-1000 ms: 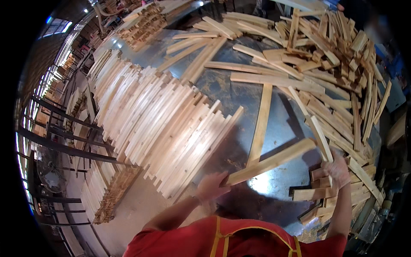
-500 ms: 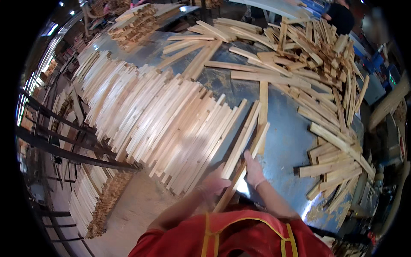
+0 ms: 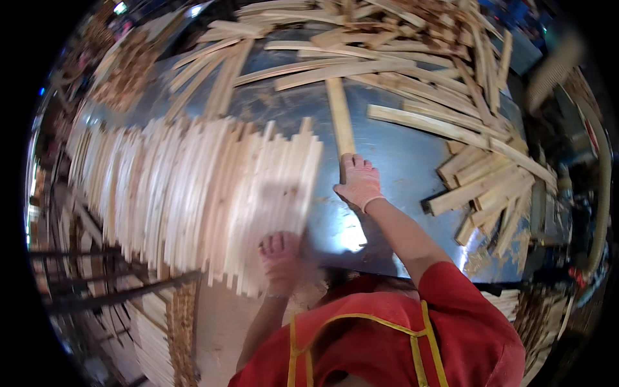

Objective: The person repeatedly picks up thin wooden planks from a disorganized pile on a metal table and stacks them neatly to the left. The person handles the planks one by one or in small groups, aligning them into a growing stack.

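Note:
My left hand (image 3: 279, 255), in a pale pinkish glove and blurred, lies on the near right part of a long row of wooden slats (image 3: 193, 187). Its fingers are stretched out over the slats. The slats lie side by side, with uneven ends. My right hand (image 3: 359, 181), gloved alike, is closed over the near end of a single wooden slat (image 3: 339, 116), which points away from me on the metal tabletop (image 3: 393, 226). That slat's near end is hidden beneath the hand.
Loose boards (image 3: 361, 67) lie across the far side, joining a heap (image 3: 425, 32). A pile of shorter pieces (image 3: 483, 184) lies at right. Stacked wood (image 3: 126, 71) stands at far left. Dark metal bars (image 3: 116, 297) rise at near left; a hose (image 3: 603, 187) curves at right.
The two slats have left my hands, and the left hand has moved onto the row. My right hand has reached forward to the lone slat. The view has shifted.

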Tool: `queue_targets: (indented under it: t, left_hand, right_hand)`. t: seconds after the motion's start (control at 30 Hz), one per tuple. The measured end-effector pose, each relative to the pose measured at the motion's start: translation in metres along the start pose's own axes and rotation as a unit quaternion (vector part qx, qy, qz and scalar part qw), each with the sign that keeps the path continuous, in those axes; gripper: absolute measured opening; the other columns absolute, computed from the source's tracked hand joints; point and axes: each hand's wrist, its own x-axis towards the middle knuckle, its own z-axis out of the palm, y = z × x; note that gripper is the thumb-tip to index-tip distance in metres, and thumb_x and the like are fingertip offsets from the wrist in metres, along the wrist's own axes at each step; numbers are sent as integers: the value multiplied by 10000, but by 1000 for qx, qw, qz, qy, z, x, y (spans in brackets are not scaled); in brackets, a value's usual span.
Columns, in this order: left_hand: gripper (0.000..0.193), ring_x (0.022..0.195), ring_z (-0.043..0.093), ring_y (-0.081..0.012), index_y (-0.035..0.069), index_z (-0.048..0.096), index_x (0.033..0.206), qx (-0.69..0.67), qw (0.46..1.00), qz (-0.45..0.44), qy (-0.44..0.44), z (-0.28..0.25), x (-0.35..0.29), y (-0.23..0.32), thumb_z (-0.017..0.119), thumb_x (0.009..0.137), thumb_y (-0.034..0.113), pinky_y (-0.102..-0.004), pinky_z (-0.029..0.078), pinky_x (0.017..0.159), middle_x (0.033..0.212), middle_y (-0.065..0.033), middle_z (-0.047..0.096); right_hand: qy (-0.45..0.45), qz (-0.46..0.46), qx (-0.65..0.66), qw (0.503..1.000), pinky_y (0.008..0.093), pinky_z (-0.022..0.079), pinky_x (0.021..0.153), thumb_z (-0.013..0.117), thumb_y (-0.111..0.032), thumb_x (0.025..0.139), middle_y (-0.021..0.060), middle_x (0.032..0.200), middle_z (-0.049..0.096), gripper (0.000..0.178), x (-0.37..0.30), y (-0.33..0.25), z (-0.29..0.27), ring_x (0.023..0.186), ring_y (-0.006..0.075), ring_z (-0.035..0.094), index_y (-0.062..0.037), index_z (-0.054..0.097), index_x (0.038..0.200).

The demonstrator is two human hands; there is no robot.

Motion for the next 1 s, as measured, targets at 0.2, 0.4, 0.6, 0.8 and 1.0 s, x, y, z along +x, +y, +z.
queue_targets:
  t: [0.2,0.4,0.6,0.8,1.0]
  left_hand:
    - [794,1488,444,-412,49,492,1567,21,998,-41,-41,-16,18,24,704,915,448,-574,335,1236,1552,-164,515]
    - [825,1368,555,-371,63,510,1512,-50,992,69,97,-10,61,86,841,828,386,-523,471,1115,1428,-155,574]
    - [954,1345,601,-385,28,382,1613,-79,984,-93,-129,-38,152,154,848,876,415,-448,544,1038,1520,-207,532]
    - [917,1221,654,-239,-9,354,1678,-655,739,-105,-118,-15,161,88,803,907,204,-356,549,1038,1467,-155,609]
    - [947,1278,612,-202,16,330,1704,-783,571,-101,-225,-69,88,56,791,884,124,-321,508,1090,1531,-116,589]
  right_hand:
    - [-256,-23,156,954,509,461,1178,825,-336,818,223,1461,589,779,-14,44,-43,1348,459,573,-81,528,1492]
    - [-10,28,-58,998,470,448,1216,798,-352,783,201,1475,645,700,76,232,-155,1405,385,573,-91,667,1419]
    - [-146,188,-260,936,480,417,1243,873,-298,784,167,1681,448,985,65,412,-203,1533,375,451,-197,406,1645]
    - [-217,133,-263,931,482,476,1166,850,-194,827,147,1587,535,878,91,380,-199,1421,384,565,-213,454,1611]
    - [-311,73,-59,946,432,563,1025,850,-336,806,216,1391,702,933,47,263,-208,1255,379,690,-82,483,1625]
